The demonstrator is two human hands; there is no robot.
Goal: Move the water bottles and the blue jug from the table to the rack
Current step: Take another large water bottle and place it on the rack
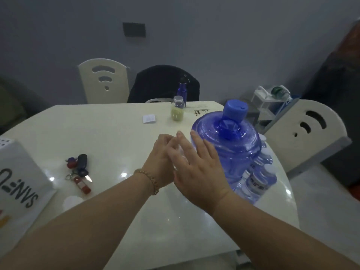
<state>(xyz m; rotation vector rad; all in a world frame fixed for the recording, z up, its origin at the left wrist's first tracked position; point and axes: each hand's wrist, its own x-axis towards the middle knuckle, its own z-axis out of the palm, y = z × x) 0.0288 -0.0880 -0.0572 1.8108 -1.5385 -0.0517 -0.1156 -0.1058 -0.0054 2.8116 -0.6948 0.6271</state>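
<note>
White table (pixel 109 133) carries the blue jug (pixel 229 149) near its right edge with small bottles (pixel 261 178) beside it, and both hands, left hand (pixel 158 162) and right hand (pixel 196 168), are open and empty, so a careless reach could push the bottles off.

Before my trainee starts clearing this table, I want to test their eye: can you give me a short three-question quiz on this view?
1. True or false: the large translucent blue water jug with a blue cap stands upright on the glossy white table.
2. What lies left of the left hand? A) bunch of keys with red fobs B) a spoon C) a phone
3. Fill in: the small clear jar with a clear lid holds a ____ powder.

Key: 1 true; 2 A; 3 yellowish
</note>
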